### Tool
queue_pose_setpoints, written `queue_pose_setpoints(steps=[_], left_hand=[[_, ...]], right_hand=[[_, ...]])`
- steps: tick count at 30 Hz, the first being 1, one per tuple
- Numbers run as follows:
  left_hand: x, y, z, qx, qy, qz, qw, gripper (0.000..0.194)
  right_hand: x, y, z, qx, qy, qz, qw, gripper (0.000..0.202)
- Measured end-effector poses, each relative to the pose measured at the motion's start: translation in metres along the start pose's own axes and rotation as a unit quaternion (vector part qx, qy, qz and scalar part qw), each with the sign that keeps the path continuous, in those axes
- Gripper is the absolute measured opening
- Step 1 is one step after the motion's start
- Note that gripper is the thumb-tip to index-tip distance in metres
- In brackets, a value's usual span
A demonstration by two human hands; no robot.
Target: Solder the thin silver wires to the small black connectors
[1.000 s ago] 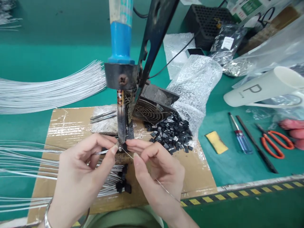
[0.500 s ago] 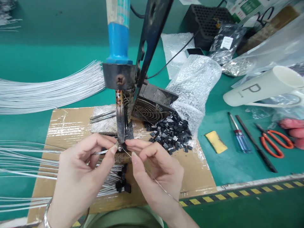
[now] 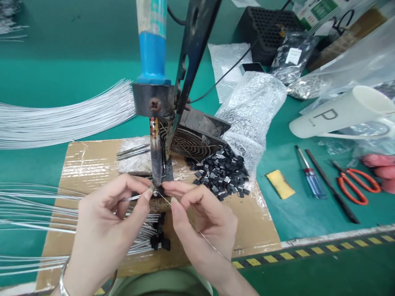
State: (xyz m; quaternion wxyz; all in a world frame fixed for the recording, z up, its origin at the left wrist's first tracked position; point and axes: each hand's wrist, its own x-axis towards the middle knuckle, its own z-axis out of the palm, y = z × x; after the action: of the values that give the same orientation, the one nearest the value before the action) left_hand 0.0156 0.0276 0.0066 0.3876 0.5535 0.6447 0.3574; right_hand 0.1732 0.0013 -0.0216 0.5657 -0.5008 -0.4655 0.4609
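Note:
Pointing straight down, a soldering iron (image 3: 153,53) with a blue collar is clamped in a black stand (image 3: 191,61). Beneath its tip, my left hand (image 3: 114,222) pinches a thin wire (image 3: 131,198) between thumb and fingers; whatever is at the wire's end is mostly covered by the fingertips. My right hand (image 3: 203,222) is closed on a fine strand of solder wire (image 3: 210,243), whose end reaches the tip. Below my hands lie wires with black connectors (image 3: 160,242) on their ends, resting on the cardboard (image 3: 247,234).
A pile of small black parts (image 3: 220,172) lies beside a fan (image 3: 197,139). Long white wires (image 3: 68,117) are at left. On the right are a yellow sponge (image 3: 280,184), a screwdriver (image 3: 311,176), orange-handled pliers (image 3: 353,185) and a white mug (image 3: 336,115).
Almost nothing differs. Both hands keep their places under the iron's tip, and the whole view has shifted very slightly.

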Motion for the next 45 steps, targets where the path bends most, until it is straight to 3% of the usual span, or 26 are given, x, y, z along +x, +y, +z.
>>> queue_pose_setpoints(steps=[32,45], left_hand=[[-0.0042,0.0031,-0.0028,-0.005,0.002,-0.01,1.0,0.01],[-0.0033,0.0021,-0.0033,0.022,-0.013,0.021,0.999,0.009]], right_hand=[[-0.0005,-0.001,-0.0015,-0.021,-0.003,-0.028,0.999,0.021],[-0.0017,-0.0008,-0.0001,-0.05,0.003,-0.044,0.998,0.021]])
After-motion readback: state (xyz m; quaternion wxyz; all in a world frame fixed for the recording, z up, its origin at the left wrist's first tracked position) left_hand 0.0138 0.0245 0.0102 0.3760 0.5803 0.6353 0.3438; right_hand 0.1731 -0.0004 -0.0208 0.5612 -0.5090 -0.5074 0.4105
